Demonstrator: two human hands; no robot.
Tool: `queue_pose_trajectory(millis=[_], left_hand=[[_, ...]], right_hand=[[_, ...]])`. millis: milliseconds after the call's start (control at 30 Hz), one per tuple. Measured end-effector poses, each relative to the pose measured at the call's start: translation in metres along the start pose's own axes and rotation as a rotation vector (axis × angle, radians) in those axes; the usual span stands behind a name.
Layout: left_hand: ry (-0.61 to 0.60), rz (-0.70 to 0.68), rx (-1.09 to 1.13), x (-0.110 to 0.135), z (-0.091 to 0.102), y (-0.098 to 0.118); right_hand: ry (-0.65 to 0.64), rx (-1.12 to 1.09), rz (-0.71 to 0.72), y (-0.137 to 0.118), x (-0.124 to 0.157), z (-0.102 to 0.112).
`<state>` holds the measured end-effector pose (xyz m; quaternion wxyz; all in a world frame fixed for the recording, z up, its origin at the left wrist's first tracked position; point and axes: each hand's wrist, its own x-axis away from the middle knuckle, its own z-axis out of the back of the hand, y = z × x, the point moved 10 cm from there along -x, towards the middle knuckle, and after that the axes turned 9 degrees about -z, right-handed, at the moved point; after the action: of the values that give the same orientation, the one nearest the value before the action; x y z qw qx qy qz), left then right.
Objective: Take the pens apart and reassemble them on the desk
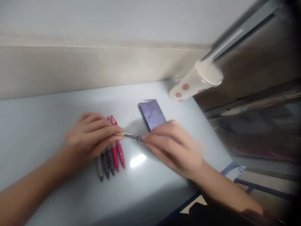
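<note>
My left hand point(90, 136) and my right hand point(172, 146) meet over the white table point(47, 119). Between their fingertips they pinch a thin pen part point(130, 136), grey with a yellowish tip at the left end. Each hand is closed on one end of it. Under my left hand lies a row of pens: two red pens point(117, 152) and several grey pens point(104, 163), side by side. A phone point(152, 114) with a lit timer screen lies just behind my right hand.
A paper cup point(196, 82) with red flower marks stands at the table's far right corner, by the wall. The table's right edge drops off to a dark glass surface point(258, 110). A blue frame point(246, 185) shows below the edge.
</note>
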<state>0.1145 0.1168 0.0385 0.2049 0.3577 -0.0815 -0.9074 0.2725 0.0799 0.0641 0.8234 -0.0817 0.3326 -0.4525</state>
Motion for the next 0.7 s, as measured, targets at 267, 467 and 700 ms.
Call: queue_pose_trajectory(millis=[267,467,700], left_hand=[[-0.052,-0.055,0.044,0.003,-0.007,0.008],[-0.096,-0.11,0.015,0.004,-0.012,0.016],[-0.11,-0.228,-0.044,0.003,-0.009,0.037]], right_hand=[[-0.043,-0.013,-0.002,0.0,0.001,-0.007],[-0.103,0.033,-0.018,-0.001,0.002,-0.014],[-0.1,0.053,-0.031,-0.001,0.005,-0.013]])
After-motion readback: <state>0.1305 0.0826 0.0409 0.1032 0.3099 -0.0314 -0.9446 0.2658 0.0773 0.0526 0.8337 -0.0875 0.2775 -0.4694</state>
